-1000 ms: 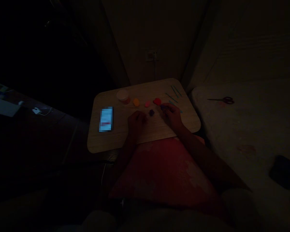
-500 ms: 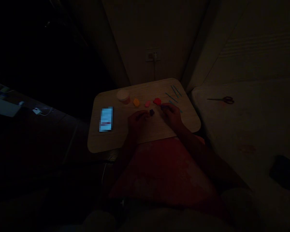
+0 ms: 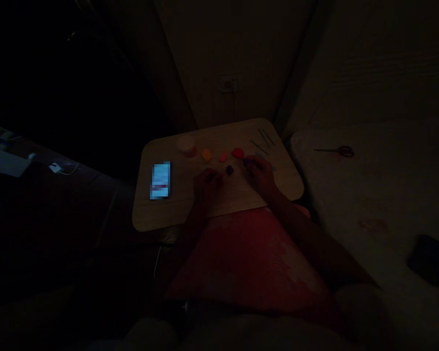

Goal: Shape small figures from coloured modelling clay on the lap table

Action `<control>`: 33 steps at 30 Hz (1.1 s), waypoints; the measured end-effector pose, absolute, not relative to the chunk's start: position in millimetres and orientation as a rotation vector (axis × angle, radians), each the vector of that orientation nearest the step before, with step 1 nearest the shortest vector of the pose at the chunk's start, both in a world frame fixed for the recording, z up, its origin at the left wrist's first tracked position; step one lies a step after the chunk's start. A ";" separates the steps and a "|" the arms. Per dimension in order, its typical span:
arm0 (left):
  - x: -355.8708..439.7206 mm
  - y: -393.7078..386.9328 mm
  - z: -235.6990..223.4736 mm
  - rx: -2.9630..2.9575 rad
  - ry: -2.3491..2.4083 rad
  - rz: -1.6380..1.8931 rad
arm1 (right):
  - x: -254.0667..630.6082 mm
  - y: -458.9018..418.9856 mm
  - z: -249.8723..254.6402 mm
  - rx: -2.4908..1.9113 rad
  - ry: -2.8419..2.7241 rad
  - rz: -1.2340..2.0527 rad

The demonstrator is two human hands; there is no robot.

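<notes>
The scene is very dark. My left hand (image 3: 207, 184) rests on a small wooden lap table (image 3: 175, 214), fingers curled, just left of a small dark purple lump (image 3: 229, 169). My right hand (image 3: 260, 174) lies to the right of that lump, its fingers pinched around a small bluish piece (image 3: 246, 161) that I cannot make out well. Behind the hands sit an orange lump (image 3: 206, 154), a pink lump (image 3: 223, 157) and a red lump (image 3: 237, 153). What the left fingers hold, if anything, is hidden.
A lit phone (image 3: 160, 180) lies on the table's left side and a small round cup (image 3: 186, 145) at the back. Thin teal sticks (image 3: 264, 140) lie at the back right. Scissors (image 3: 336, 151) and a dark object (image 3: 429, 259) rest on the bed at right. A red cushion (image 3: 249, 258) sits under my arms.
My left hand reached toward the purple lump half a second ago and has drawn back slightly left. The right hand has barely moved. The picture has grown a little darker.
</notes>
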State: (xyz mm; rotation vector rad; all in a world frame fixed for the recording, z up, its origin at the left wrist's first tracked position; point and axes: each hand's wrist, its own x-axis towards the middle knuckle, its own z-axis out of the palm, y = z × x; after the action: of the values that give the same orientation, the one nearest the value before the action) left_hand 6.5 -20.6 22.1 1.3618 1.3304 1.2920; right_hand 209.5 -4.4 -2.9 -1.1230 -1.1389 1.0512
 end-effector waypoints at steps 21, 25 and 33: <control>5.6 -17.0 17.5 1.356 1.349 1.316 | 207.0 -7.1 5.2 -1.113 -1.076 1.041; 6.4 -19.1 22.5 1.339 1.378 1.294 | 206.6 -7.3 3.3 -1.091 -1.068 1.056; 6.2 -19.1 23.0 1.342 1.311 1.319 | 209.5 -6.3 1.7 -1.127 -1.118 1.040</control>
State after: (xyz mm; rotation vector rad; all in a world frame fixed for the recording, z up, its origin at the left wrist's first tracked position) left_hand 6.2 -19.1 23.0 1.3420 1.3114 1.3186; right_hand 209.5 -6.3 1.7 -1.1269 -1.1184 1.0405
